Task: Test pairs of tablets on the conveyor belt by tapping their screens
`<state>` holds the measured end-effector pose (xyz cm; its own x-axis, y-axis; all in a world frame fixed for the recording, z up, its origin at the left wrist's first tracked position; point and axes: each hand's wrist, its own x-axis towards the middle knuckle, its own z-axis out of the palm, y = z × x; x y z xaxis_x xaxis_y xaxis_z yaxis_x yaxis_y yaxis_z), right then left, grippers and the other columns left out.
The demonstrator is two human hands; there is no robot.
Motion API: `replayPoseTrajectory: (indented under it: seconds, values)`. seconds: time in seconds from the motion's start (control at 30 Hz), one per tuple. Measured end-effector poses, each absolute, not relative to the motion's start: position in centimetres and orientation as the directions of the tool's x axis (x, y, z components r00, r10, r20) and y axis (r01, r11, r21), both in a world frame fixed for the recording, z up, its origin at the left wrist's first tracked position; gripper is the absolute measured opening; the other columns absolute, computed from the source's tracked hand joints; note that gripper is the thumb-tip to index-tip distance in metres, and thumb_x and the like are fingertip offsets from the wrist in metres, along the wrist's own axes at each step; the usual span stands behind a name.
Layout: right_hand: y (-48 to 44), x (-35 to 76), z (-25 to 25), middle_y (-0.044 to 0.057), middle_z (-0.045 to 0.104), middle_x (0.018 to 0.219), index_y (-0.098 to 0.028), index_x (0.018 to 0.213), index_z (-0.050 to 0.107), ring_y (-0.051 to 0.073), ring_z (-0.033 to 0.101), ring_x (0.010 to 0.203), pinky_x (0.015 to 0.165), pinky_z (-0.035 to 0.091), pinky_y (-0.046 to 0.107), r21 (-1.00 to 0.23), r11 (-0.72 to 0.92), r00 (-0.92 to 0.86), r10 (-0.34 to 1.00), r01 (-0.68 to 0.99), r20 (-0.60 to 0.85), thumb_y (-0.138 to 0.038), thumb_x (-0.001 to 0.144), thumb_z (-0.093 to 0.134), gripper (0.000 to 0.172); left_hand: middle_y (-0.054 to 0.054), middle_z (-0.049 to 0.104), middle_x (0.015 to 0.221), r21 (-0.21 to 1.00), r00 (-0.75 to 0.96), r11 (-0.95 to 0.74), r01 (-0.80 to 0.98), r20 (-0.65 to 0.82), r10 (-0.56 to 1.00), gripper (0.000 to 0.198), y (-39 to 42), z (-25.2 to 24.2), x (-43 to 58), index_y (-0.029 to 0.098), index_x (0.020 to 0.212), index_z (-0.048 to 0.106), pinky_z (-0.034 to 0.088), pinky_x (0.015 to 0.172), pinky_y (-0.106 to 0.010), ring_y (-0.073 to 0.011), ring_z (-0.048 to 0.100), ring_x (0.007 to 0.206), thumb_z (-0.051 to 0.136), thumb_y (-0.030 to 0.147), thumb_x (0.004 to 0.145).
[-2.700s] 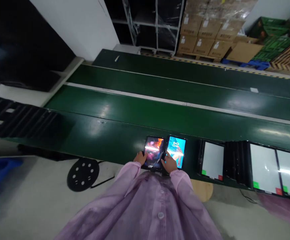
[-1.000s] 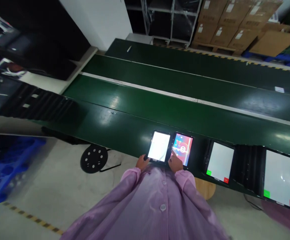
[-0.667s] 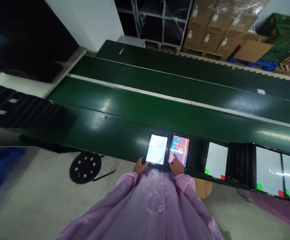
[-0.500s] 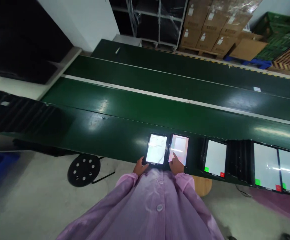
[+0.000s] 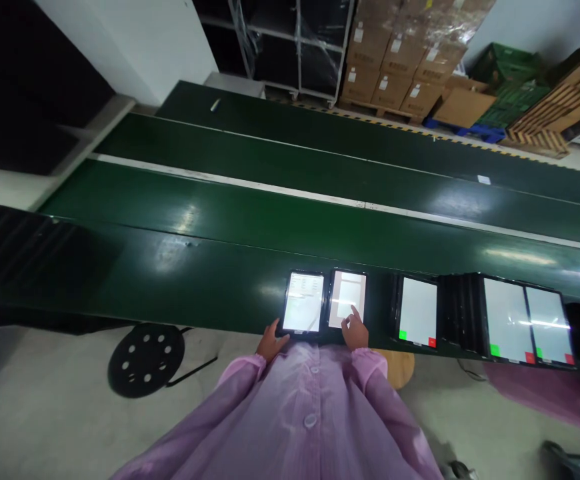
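Two lit tablets lie side by side at the near edge of the green bench. My left hand [image 5: 271, 343] rests at the lower left corner of the left tablet [image 5: 304, 301], thumb apart from the fingers, along its edges. That tablet shows a white page with small text I cannot read. Over the right tablet [image 5: 341, 287], my right hand [image 5: 355, 331] has its index finger stretched towards the screen and the other fingers curled, holding nothing. A pale panel with a brownish border fills this screen. Whether the fingertip touches the glass I cannot tell.
More tablets [image 5: 419, 307] with green and red corner squares lie to the right, beside a dark row [image 5: 460, 310] of slabs. A round black stool [image 5: 146, 360] stands at the left, a wooden seat [image 5: 399, 367] near my right sleeve. Cartons [image 5: 395, 60] are stacked beyond the bench.
The right tablet's screen has gone from a pinkish, multi-coloured picture to a pale panel with a brownish border. My right index finger points further up the screen. The camera view has shifted right.
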<state>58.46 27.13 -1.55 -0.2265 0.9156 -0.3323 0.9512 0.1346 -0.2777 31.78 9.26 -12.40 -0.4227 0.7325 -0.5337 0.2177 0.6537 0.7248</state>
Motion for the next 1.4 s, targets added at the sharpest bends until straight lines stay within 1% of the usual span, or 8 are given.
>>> replayPoseTrajectory:
  seconds: [0.3, 0.67, 0.87, 1.0, 1.1, 1.17, 1.23, 1.4]
  values:
    - [26.8, 58.3, -1.7, 0.006, 0.049, 0.159, -0.021, 0.084, 0.061, 0.014, 0.072, 0.091, 0.071, 0.053, 0.027, -0.259, 0.106, -0.195, 0.916, 0.96, -0.351, -0.027, 0.099, 0.046, 0.023, -0.019, 0.056, 0.131, 0.718, -0.406, 0.656, 0.232, -0.541, 0.736, 0.086, 9.2, -12.6, 31.4, 0.011, 0.151, 0.042, 0.053, 0.101, -0.045, -0.0323, 0.061, 0.123, 0.07, 0.046, 0.078]
    - [27.0, 58.2, -1.7, 0.007, 0.05, 0.158, -0.021, 0.081, 0.062, 0.014, 0.07, 0.083, 0.069, 0.052, 0.027, -0.263, 0.111, -0.206, 0.908, 0.958, -0.365, -0.025, 0.097, 0.045, 0.024, -0.019, 0.056, 0.131, 0.709, -0.406, 0.654, 0.264, -0.534, 0.742, 0.09, 9.3, -12.7, 31.4, 0.008, 0.153, 0.041, 0.048, 0.109, -0.044, -0.0311, 0.061, 0.124, 0.072, 0.045, 0.077]
    - [27.2, 59.6, -3.1, 0.002, 0.048, 0.16, -0.022, 0.082, 0.062, 0.016, 0.07, 0.096, 0.076, 0.054, 0.029, -0.4, 0.094, -0.249, 0.901, 0.912, -0.356, -0.029, 0.096, 0.047, 0.021, -0.017, 0.059, 0.127, 0.721, -0.442, 0.641, 0.263, -0.501, 0.744, 0.08, 9.7, -11.9, 31.9, 0.012, 0.148, 0.047, 0.046, 0.111, -0.046, -0.0295, 0.064, 0.117, 0.073, 0.038, 0.077]
    - [27.2, 61.7, -4.8, 0.01, 0.051, 0.155, -0.021, 0.099, 0.068, 0.021, 0.066, 0.114, 0.096, 0.053, 0.035, -0.556, -0.019, -0.122, 0.969, 0.831, -0.215, -0.035, 0.095, 0.044, 0.028, -0.017, 0.059, 0.128, 0.716, -0.446, 0.653, 0.246, -0.514, 0.732, 0.079, 9.9, -11.4, 31.9, 0.012, 0.147, 0.05, 0.046, 0.11, -0.045, -0.0307, 0.064, 0.118, 0.074, 0.038, 0.076]
    - [27.1, 63.8, -6.1, 0.021, 0.056, 0.147, -0.013, 0.119, 0.067, 0.03, 0.058, 0.131, 0.109, 0.047, 0.044, -0.568, -0.137, 0.021, 0.979, 0.812, -0.205, -0.035, 0.09, 0.044, 0.043, -0.017, 0.059, 0.129, 0.714, -0.451, 0.657, 0.243, -0.516, 0.728, 0.08, 9.9, -11.4, 31.9, 0.013, 0.147, 0.05, 0.046, 0.11, -0.046, -0.0319, 0.062, 0.122, 0.074, 0.038, 0.075]
    - [27.0, 65.0, -6.9, 0.022, 0.065, 0.135, -0.009, 0.128, 0.063, 0.033, 0.063, 0.124, 0.105, 0.051, 0.047, -0.577, -0.203, 0.077, 0.969, 0.791, -0.236, -0.038, 0.087, 0.048, 0.052, -0.017, 0.059, 0.129, 0.708, -0.446, 0.66, 0.253, -0.52, 0.729, 0.079, 9.8, -11.5, 31.8, 0.014, 0.148, 0.049, 0.045, 0.112, -0.045, -0.0311, 0.061, 0.124, 0.073, 0.038, 0.077]
    - [26.8, 65.9, -7.6, 0.018, 0.071, 0.126, -0.011, 0.132, 0.062, 0.032, 0.069, 0.114, 0.099, 0.055, 0.045, -0.589, -0.234, 0.083, 0.959, 0.773, -0.272, -0.041, 0.084, 0.054, 0.058, -0.016, 0.058, 0.128, 0.704, -0.438, 0.66, 0.261, -0.523, 0.731, 0.08, 9.7, -11.6, 31.7, 0.013, 0.15, 0.047, 0.045, 0.113, -0.045, -0.0301, 0.062, 0.122, 0.072, 0.039, 0.078]
    - [26.3, 66.8, -8.7, 0.016, 0.068, 0.134, -0.013, 0.137, 0.061, 0.031, 0.065, 0.124, 0.105, 0.052, 0.042, -0.611, -0.253, 0.062, 0.947, 0.75, -0.316, -0.043, 0.08, 0.062, 0.064, -0.015, 0.059, 0.126, 0.715, -0.443, 0.649, 0.26, -0.509, 0.738, 0.081, 9.5, -12.0, 31.7, 0.013, 0.15, 0.047, 0.049, 0.108, -0.044, -0.029, 0.064, 0.116, 0.072, 0.04, 0.078]
